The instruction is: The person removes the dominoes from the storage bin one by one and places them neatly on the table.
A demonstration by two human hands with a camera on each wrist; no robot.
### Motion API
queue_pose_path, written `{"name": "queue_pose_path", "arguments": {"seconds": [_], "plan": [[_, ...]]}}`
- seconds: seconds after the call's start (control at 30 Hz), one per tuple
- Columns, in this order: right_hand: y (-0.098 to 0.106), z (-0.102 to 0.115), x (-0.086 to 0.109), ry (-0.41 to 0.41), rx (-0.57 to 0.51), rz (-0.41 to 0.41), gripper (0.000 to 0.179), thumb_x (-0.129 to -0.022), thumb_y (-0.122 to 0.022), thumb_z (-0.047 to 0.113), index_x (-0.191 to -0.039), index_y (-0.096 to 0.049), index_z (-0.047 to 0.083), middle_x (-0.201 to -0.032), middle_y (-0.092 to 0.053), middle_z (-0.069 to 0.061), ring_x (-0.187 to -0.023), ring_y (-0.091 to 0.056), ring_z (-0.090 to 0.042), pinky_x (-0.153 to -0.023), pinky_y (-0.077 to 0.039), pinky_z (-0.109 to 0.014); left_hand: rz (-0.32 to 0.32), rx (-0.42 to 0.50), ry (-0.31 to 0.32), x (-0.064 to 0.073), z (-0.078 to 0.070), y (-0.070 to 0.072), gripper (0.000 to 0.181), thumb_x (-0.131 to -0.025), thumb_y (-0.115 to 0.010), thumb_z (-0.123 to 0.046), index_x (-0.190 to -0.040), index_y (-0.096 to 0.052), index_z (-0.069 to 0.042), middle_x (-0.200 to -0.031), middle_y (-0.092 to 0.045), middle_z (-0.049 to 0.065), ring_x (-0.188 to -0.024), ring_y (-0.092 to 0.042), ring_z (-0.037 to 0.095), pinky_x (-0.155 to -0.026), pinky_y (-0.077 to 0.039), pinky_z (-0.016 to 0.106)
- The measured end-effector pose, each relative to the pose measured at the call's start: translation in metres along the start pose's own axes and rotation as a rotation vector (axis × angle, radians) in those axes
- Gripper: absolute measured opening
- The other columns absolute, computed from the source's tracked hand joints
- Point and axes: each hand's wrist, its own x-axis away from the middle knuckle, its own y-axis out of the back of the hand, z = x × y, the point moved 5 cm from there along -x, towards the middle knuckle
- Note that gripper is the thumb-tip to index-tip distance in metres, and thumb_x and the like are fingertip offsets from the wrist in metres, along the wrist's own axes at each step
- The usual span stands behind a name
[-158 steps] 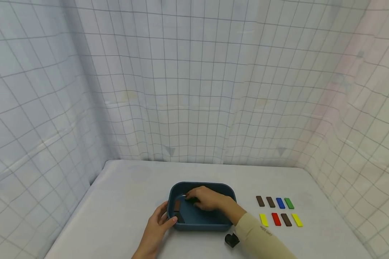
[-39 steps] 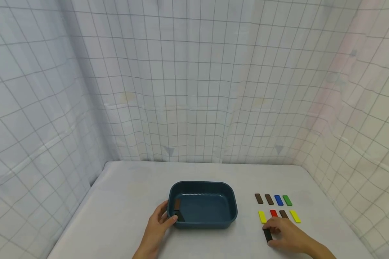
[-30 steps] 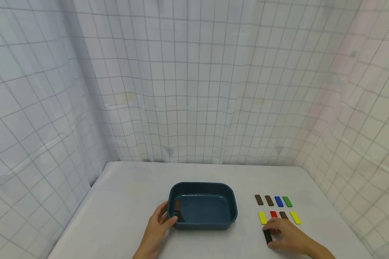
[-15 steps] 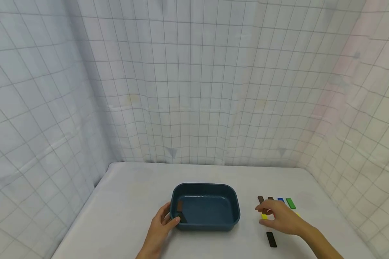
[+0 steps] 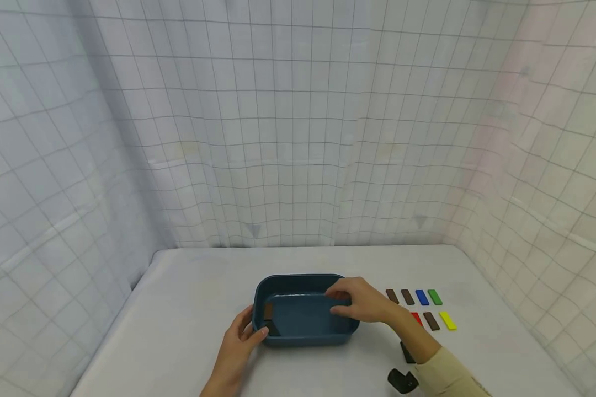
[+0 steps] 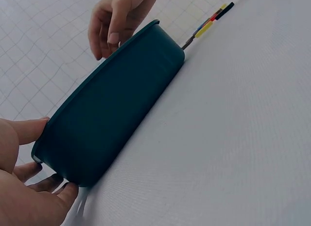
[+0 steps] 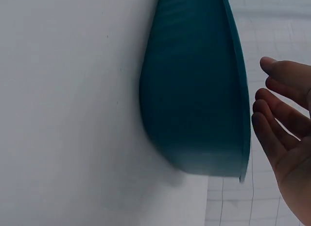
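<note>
My left hand [image 5: 234,344] grips the left end of a dark teal plastic tub [image 5: 308,341], thumb over the rim and fingers against the outer wall. Inside the tub's left end lie a brown tile [image 5: 269,311] and a black tile [image 5: 272,330]. Over the tub's right end hovers my right hand [image 5: 362,300]. Its fingers are loosely bent with nothing visible between them in the right wrist view, just off the rim. Another black tile [image 5: 406,353] lies on the table, partly hidden by the right forearm.
Right of the tub, small tiles lie in two rows, among them a blue tile [image 5: 422,297], a green tile [image 5: 434,297], a red tile [image 5: 416,318] and a yellow tile [image 5: 447,320]. A black device [image 5: 402,380] sits at the right wrist. Gridded curtains surround the white table.
My right hand was in the tub, then held a black tile below the rows and let it go. It passed over the yellow tile and moved left above the tub. My left hand kept its grip.
</note>
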Motion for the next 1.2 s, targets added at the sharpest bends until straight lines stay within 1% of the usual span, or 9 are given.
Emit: {"name": "queue_pose_path", "arguments": {"seconds": [0.07, 0.3, 0.37, 0.5, 0.63, 0.8, 0.93, 1.1, 1.2], "plan": [[-0.011, 0.003, -0.014, -0.002, -0.002, 0.035, 0.036, -0.097, -0.076, 0.021, -0.127, -0.069, 0.001, -0.119, -0.071, -0.008, -0.106, -0.067, -0.015, -0.090, -0.056, -0.029, -0.001, 0.003, 0.004, 0.002, 0.000, 0.001, 0.076, -0.098, -0.074, -0.017, -0.159, -0.030, -0.003, -0.163, -0.030, 0.024, -0.149, -0.030, 0.045, -0.115, -0.035, 0.055], [-0.042, 0.017, -0.053, 0.049, -0.015, 0.098, 0.037, -0.096, -0.077, 0.020, -0.127, -0.070, 0.001, -0.121, -0.070, -0.007, -0.106, -0.066, -0.013, -0.090, -0.055, -0.025, -0.004, 0.000, -0.003, 0.002, -0.004, -0.002, 0.074, -0.098, -0.074, -0.018, -0.159, -0.033, -0.004, -0.162, -0.033, 0.023, -0.148, -0.033, 0.042, -0.115, -0.036, 0.055], [-0.051, 0.019, -0.061, 0.056, -0.005, 0.119, 0.038, -0.095, -0.078, 0.019, -0.127, -0.070, 0.002, -0.121, -0.070, -0.004, -0.106, -0.065, -0.010, -0.090, -0.054, -0.023, -0.003, -0.002, 0.000, 0.000, -0.004, -0.003, 0.073, -0.099, -0.074, -0.017, -0.158, -0.034, -0.004, -0.162, -0.033, 0.023, -0.148, -0.034, 0.042, -0.114, -0.037, 0.054], [-0.069, 0.026, -0.074, 0.064, 0.004, 0.159, 0.039, -0.093, -0.080, 0.016, -0.128, -0.069, 0.002, -0.121, -0.069, -0.004, -0.106, -0.065, -0.010, -0.090, -0.052, -0.019, 0.009, -0.001, -0.001, 0.000, -0.002, -0.004, 0.072, -0.099, -0.073, -0.015, -0.159, -0.034, -0.004, -0.162, -0.034, 0.023, -0.147, -0.034, 0.043, -0.114, -0.038, 0.053], [-0.086, 0.034, -0.087, 0.115, 0.007, 0.200, 0.040, -0.091, -0.083, 0.012, -0.128, -0.070, 0.004, -0.121, -0.070, -0.004, -0.109, -0.064, -0.010, -0.092, -0.051, -0.019, 0.000, 0.004, -0.008, 0.000, -0.001, -0.001, 0.071, -0.099, -0.072, -0.012, -0.158, -0.035, -0.004, -0.161, -0.034, 0.023, -0.147, -0.034, 0.045, -0.115, -0.036, 0.057], [-0.102, 0.037, -0.099, 0.143, 0.043, 0.247, 0.043, -0.088, -0.085, 0.011, -0.128, -0.071, 0.008, -0.125, -0.068, 0.002, -0.118, -0.059, -0.004, -0.103, -0.045, -0.023, 0.000, 0.010, -0.030, -0.001, -0.003, 0.000, 0.070, -0.098, -0.072, -0.010, -0.158, -0.036, -0.004, -0.160, -0.036, 0.023, -0.146, -0.035, 0.045, -0.114, -0.036, 0.056], [-0.107, 0.038, -0.101, 0.147, 0.095, 0.286, 0.043, -0.087, -0.084, 0.006, -0.128, -0.071, 0.010, -0.128, -0.066, 0.003, -0.123, -0.057, -0.007, -0.107, -0.043, -0.024, 0.009, 0.015, -0.048, -0.003, -0.005, -0.003, 0.070, -0.098, -0.073, -0.009, -0.158, -0.036, -0.003, -0.160, -0.037, 0.023, -0.146, -0.037, 0.042, -0.113, -0.039, 0.052], [-0.110, 0.040, -0.101, 0.156, 0.107, 0.310, 0.042, -0.088, -0.083, 0.004, -0.128, -0.071, 0.010, -0.131, -0.065, 0.001, -0.126, -0.056, -0.008, -0.108, -0.042, -0.023, 0.002, 0.022, -0.050, -0.001, -0.006, -0.002, 0.069, -0.098, -0.071, -0.006, -0.157, -0.036, -0.002, -0.160, -0.036, 0.024, -0.146, -0.037, 0.042, -0.113, -0.039, 0.051], [-0.113, 0.040, -0.101, 0.167, 0.113, 0.310, 0.039, -0.087, -0.085, 0.005, -0.124, -0.073, 0.011, -0.126, -0.066, 0.003, -0.121, -0.057, -0.006, -0.104, -0.044, -0.020, -0.005, 0.021, -0.041, 0.002, -0.005, -0.001, 0.068, -0.098, -0.071, -0.005, -0.157, -0.036, -0.002, -0.160, -0.036, 0.025, -0.146, -0.036, 0.043, -0.114, -0.038, 0.053]]}}
